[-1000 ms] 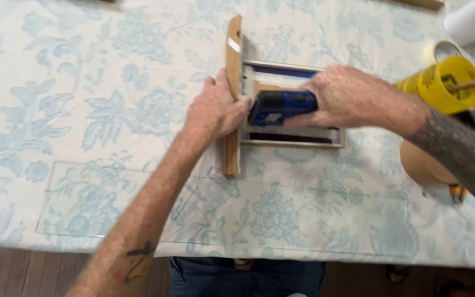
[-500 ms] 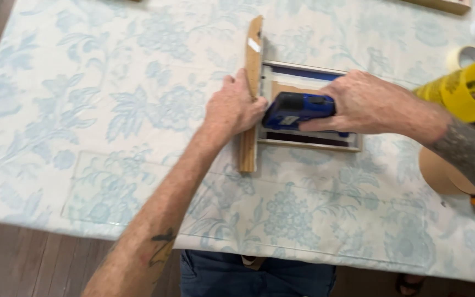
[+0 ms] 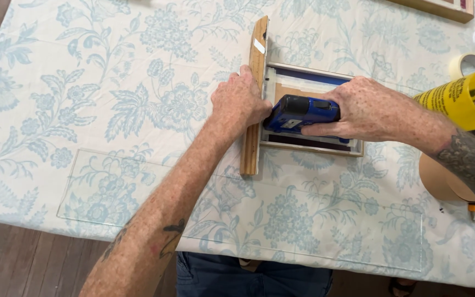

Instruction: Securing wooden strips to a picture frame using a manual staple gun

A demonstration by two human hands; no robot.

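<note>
While we look down from the head camera, these lines hold:

Left hand: our left hand (image 3: 240, 104) lies palm-down, fingers curled over a wooden strip (image 3: 254, 93), pressing it against the frame's left edge.
Right hand: our right hand (image 3: 366, 113) is wrapped tight around a blue hand tool (image 3: 300, 113), whose nose points at the strip.
Frame: the small picture frame (image 3: 309, 146) lies face-down in the middle of the table, pale moulding, brown backing board showing, a dark blue band along its far side.
In the way: our right hand and the tool cover most of the frame's backing; the left hand hides where tool and strip meet.
Around: a yellow roll (image 3: 463, 99) with a stick through it sits at the right, a roll of pale tape (image 3: 468, 63) behind it, a brown paper roll (image 3: 441, 179) under the forearm, another wooden frame (image 3: 441, 8) at the far corner.
Glass: we see a clear rectangular sheet (image 3: 111, 187) flat near the front edge.
Surface: a tablecloth (image 3: 83, 82), white with pale blue flowers, over a table; dark wooden floorboards (image 3: 23, 264) below.
</note>
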